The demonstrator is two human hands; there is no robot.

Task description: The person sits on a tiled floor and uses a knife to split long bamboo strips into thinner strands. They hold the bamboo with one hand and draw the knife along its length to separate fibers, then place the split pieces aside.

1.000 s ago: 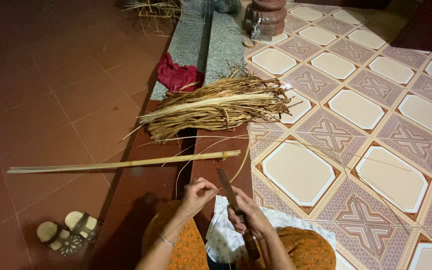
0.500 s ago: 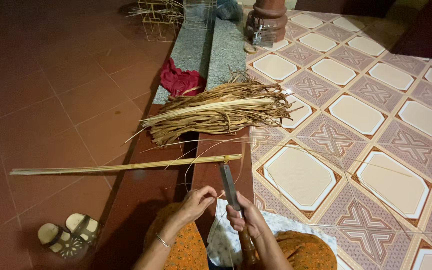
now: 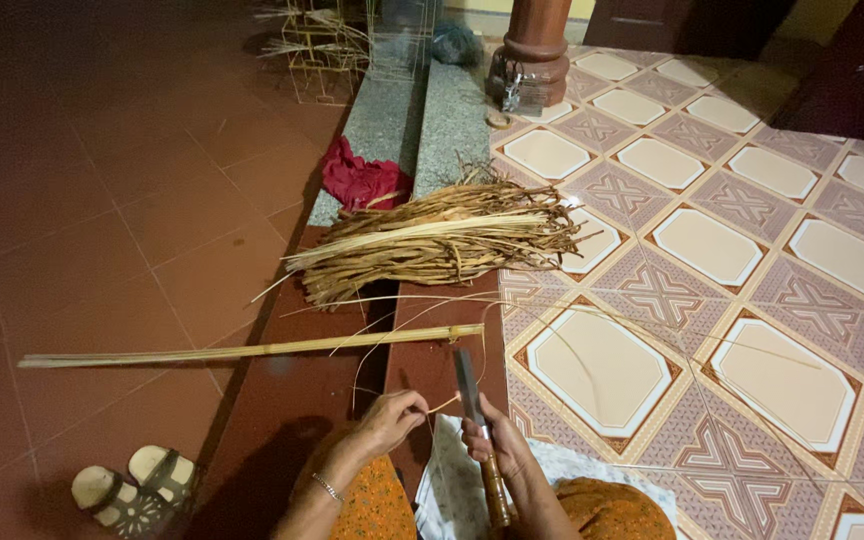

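My right hand (image 3: 500, 448) grips a knife (image 3: 469, 385) by its wooden handle, the blade pointing away from me. My left hand (image 3: 389, 421) pinches a thin pale strip (image 3: 442, 404) that runs across to the blade. Just beyond both hands a long pale bamboo stick (image 3: 252, 349) lies crosswise over the step edge. Farther off lies a thick bundle of dried strips (image 3: 442, 240). Several thin loose strips curl over the tiles to the right.
A red cloth (image 3: 357, 180) lies by the grey stone ledge (image 3: 382, 120). A pair of sandals (image 3: 132, 490) sits on the lower red floor at the left. A white cloth (image 3: 447, 485) covers my lap. A brown pillar base (image 3: 532, 50) stands at the back.
The view has shifted slightly. My left hand has drawn closer to the knife, pulling the thin strip against the blade. The stick and bundle have not moved.
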